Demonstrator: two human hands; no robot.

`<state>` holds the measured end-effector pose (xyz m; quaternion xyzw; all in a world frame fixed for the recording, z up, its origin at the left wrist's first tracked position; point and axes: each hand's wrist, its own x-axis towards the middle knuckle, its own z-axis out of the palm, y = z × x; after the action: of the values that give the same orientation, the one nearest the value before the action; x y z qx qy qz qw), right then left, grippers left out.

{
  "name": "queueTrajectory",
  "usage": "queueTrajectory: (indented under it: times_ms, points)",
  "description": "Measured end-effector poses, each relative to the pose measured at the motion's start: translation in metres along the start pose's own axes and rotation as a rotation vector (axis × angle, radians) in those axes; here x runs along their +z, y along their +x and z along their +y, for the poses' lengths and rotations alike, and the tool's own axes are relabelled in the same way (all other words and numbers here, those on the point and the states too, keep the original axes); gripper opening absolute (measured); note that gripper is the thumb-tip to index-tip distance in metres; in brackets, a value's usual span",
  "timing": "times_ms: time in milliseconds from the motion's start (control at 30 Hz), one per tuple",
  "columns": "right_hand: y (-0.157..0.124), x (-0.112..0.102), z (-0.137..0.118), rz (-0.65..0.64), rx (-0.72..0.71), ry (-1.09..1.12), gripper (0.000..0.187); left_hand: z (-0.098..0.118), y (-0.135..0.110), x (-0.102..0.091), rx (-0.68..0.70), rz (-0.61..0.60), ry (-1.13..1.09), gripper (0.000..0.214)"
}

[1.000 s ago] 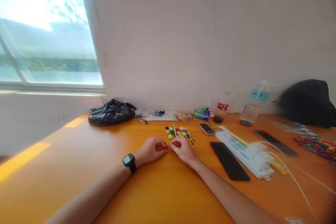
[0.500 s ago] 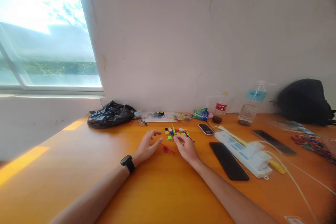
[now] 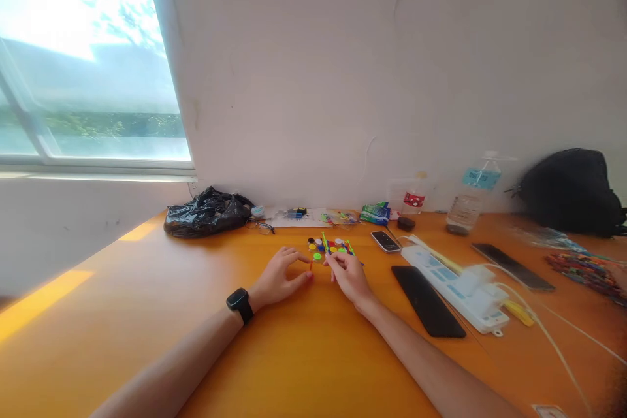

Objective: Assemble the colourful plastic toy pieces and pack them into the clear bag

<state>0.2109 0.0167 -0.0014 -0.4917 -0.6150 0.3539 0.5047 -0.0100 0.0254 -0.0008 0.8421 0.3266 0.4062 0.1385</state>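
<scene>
My left hand (image 3: 281,276) rests on the orange table (image 3: 147,313) with a black watch (image 3: 240,300) on its wrist. Its thumb and forefinger close around a small red piece (image 3: 310,267) with a thin stick. My right hand (image 3: 349,276) lies just to the right, fingers curled into a pinch at the near edge of a pile of small coloured discs and sticks (image 3: 330,246). What that pinch holds is too small to make out.
A black plastic bag (image 3: 208,210) and glasses (image 3: 260,227) lie at the back left. To the right are a small phone (image 3: 386,241), a black phone (image 3: 428,300), a white power strip (image 3: 455,287) with cables, a water bottle (image 3: 474,199), a dark bag (image 3: 573,192).
A second ago both hands pinched the red piece together. Then they parted and it lay on the table. Now my left hand has closed back on it and my right hand sits at the pile.
</scene>
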Motion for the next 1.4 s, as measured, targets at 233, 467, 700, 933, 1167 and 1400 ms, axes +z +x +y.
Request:
queueTrajectory:
  times_ms: [233, 467, 700, 933, 1167, 1400]
  points:
    - [0.001, 0.001, 0.004, -0.031, -0.062, -0.071, 0.046, 0.003, 0.001, -0.001, 0.029, -0.069, 0.024, 0.023]
    - [0.005, -0.003, 0.010, 0.017, -0.083, -0.139, 0.046, 0.005, 0.002, -0.001, 0.051, -0.161, 0.051, 0.022]
    - [0.010, -0.012, 0.017, 0.102, -0.175, -0.412, 0.030, 0.000, 0.000, 0.002, 0.020, -0.154, 0.094, 0.012]
    - [0.008, -0.013, 0.015, 0.028, -0.286, -0.619, 0.026, -0.006, -0.001, 0.004, -0.024, -0.132, 0.169, 0.026]
    - [0.008, -0.014, 0.014, 0.046, -0.389, -0.729, 0.030, -0.013, 0.006, -0.021, -0.071, -0.008, 0.527, 0.021]
    - [0.007, -0.009, 0.016, -0.045, -0.446, -0.876, 0.039, -0.002, 0.006, -0.021, 0.015, -0.051, 0.427, 0.025]
